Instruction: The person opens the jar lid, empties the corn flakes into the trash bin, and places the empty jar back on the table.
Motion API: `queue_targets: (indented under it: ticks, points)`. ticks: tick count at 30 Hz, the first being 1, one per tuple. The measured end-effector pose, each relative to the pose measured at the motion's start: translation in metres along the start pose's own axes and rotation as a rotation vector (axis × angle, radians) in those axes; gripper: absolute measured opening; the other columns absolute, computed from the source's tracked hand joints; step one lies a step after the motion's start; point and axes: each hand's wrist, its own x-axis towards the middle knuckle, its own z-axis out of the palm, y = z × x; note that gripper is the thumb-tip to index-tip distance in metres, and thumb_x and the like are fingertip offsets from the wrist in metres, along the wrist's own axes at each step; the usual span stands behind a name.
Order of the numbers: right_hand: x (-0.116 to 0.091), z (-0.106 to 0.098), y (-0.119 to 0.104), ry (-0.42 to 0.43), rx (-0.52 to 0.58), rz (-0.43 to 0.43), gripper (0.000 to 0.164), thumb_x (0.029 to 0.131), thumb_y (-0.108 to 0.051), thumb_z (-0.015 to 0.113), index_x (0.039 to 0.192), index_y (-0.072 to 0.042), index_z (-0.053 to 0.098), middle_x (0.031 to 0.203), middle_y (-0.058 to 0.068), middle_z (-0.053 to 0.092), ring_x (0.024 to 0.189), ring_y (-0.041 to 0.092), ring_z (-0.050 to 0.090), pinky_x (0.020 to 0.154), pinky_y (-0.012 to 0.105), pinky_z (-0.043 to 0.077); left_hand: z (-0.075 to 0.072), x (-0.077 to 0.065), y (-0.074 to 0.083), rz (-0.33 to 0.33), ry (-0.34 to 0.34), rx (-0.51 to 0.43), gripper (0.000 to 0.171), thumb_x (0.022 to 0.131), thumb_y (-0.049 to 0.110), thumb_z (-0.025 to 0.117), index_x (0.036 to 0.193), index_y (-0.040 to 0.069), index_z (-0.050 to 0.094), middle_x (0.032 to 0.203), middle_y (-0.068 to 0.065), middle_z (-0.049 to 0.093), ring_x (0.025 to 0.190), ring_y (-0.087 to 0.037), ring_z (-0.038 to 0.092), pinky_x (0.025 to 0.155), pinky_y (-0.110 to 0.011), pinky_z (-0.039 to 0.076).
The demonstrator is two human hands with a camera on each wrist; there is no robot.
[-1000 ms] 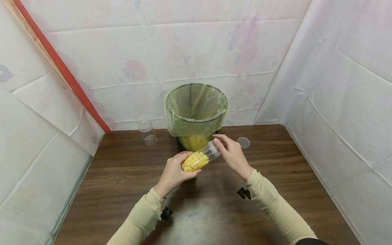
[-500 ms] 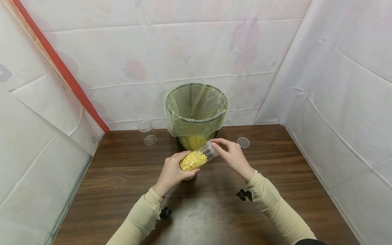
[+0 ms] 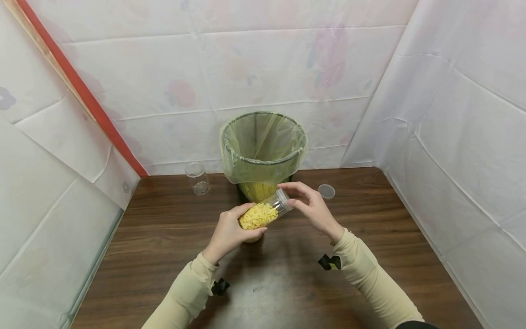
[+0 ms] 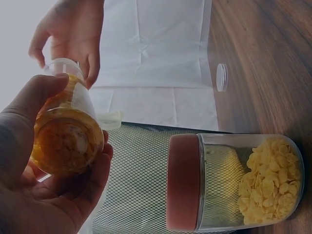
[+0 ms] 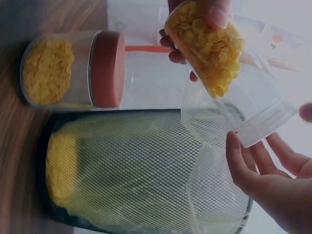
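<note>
My left hand (image 3: 230,228) grips a clear plastic jar (image 3: 269,204) partly filled with yellow flakes (image 5: 204,46), tilted with its top toward the upper right. Thumb and fingers wrap its lower half. At that upper end, the thumb and fingers of my right hand (image 3: 314,208) span the translucent lid (image 5: 265,124). Both hands are held above the table, in front of the bin. A second jar with a reddish-brown lid (image 4: 184,183), also holding flakes, stands below; in the head view the left hand mostly hides it.
A mesh bin (image 3: 246,186) with a pale green liner bag (image 3: 263,171) stands at the back, yellow contents showing low inside. Left of it is an uncovered clear jar (image 3: 197,179). A loose round lid (image 3: 326,191) lies right on the wooden table (image 3: 370,256). Sheeted walls enclose three sides.
The held jar and left hand have shifted slightly left. My right hand's fingers have moved around the lid, with the thumb now lower on its near side.
</note>
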Motion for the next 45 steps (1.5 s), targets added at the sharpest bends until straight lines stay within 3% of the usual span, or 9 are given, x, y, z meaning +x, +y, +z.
queue_targets:
  ticks: [7, 11, 16, 24, 30, 35, 45]
  points:
    - [0.001, -0.003, 0.001, -0.021, 0.21, 0.0, 0.037, 0.09, -0.002, 0.046, 0.126, 0.003, 0.053, 0.13, 0.024, 0.054, 0.12, 0.021, 0.054, 0.093, 0.025, 0.047, 0.001, 0.0, 0.002, 0.032, 0.009, 0.012, 0.052, 0.065, 0.031, 0.086, 0.112, 0.021, 0.066, 0.097, 0.006, 0.069, 0.074, -0.008, 0.059, 0.064, -0.024, 0.048]
    - [0.003, -0.001, -0.001, 0.039, 0.249, 0.064, 0.034, 0.097, -0.013, 0.048, 0.127, 0.002, 0.052, 0.13, 0.023, 0.054, 0.122, 0.025, 0.053, 0.097, 0.032, 0.047, 0.002, 0.0, 0.002, 0.046, 0.023, 0.046, 0.055, 0.063, 0.031, 0.086, 0.113, 0.018, 0.066, 0.1, 0.005, 0.069, 0.078, -0.009, 0.059, 0.067, -0.025, 0.049]
    - [0.005, 0.0, -0.002, 0.115, 0.195, 0.203, 0.041, 0.1, -0.027, 0.047, 0.129, 0.002, 0.05, 0.126, 0.022, 0.057, 0.117, 0.03, 0.057, 0.094, 0.045, 0.049, 0.002, -0.001, 0.003, 0.074, 0.044, 0.116, 0.057, 0.063, 0.033, 0.086, 0.114, 0.017, 0.066, 0.103, 0.005, 0.069, 0.082, -0.01, 0.059, 0.069, -0.027, 0.049]
    - [0.005, 0.004, -0.005, 0.101, 0.051, 0.328, 0.042, 0.097, -0.032, 0.053, 0.129, -0.004, 0.054, 0.126, 0.014, 0.059, 0.113, 0.024, 0.058, 0.088, 0.039, 0.052, 0.004, 0.0, 0.003, 0.105, 0.062, 0.185, 0.057, 0.065, 0.033, 0.085, 0.115, 0.016, 0.065, 0.101, 0.003, 0.07, 0.08, -0.011, 0.057, 0.067, -0.028, 0.048]
    - [0.003, 0.005, -0.004, 0.074, -0.002, 0.324, 0.041, 0.093, -0.033, 0.059, 0.127, -0.009, 0.058, 0.122, 0.01, 0.062, 0.109, 0.02, 0.06, 0.086, 0.033, 0.052, 0.003, 0.001, 0.004, 0.116, 0.078, 0.195, 0.058, 0.065, 0.033, 0.085, 0.116, 0.016, 0.065, 0.101, 0.002, 0.069, 0.08, -0.011, 0.056, 0.067, -0.029, 0.047]
    - [0.003, 0.004, -0.005, 0.049, 0.036, 0.3, 0.039, 0.093, -0.029, 0.061, 0.126, -0.009, 0.059, 0.123, 0.009, 0.062, 0.111, 0.02, 0.059, 0.087, 0.032, 0.052, 0.001, 0.001, 0.004, 0.104, 0.078, 0.181, 0.057, 0.065, 0.034, 0.085, 0.116, 0.017, 0.065, 0.102, 0.003, 0.069, 0.081, -0.011, 0.056, 0.067, -0.029, 0.047]
    - [0.003, 0.001, -0.009, -0.006, 0.094, 0.117, 0.036, 0.091, -0.012, 0.062, 0.126, -0.004, 0.058, 0.129, 0.019, 0.057, 0.113, 0.019, 0.057, 0.091, 0.026, 0.047, 0.0, -0.001, 0.004, -0.004, 0.031, 0.017, 0.056, 0.065, 0.033, 0.086, 0.115, 0.02, 0.066, 0.102, 0.004, 0.07, 0.08, -0.009, 0.061, 0.068, -0.026, 0.049]
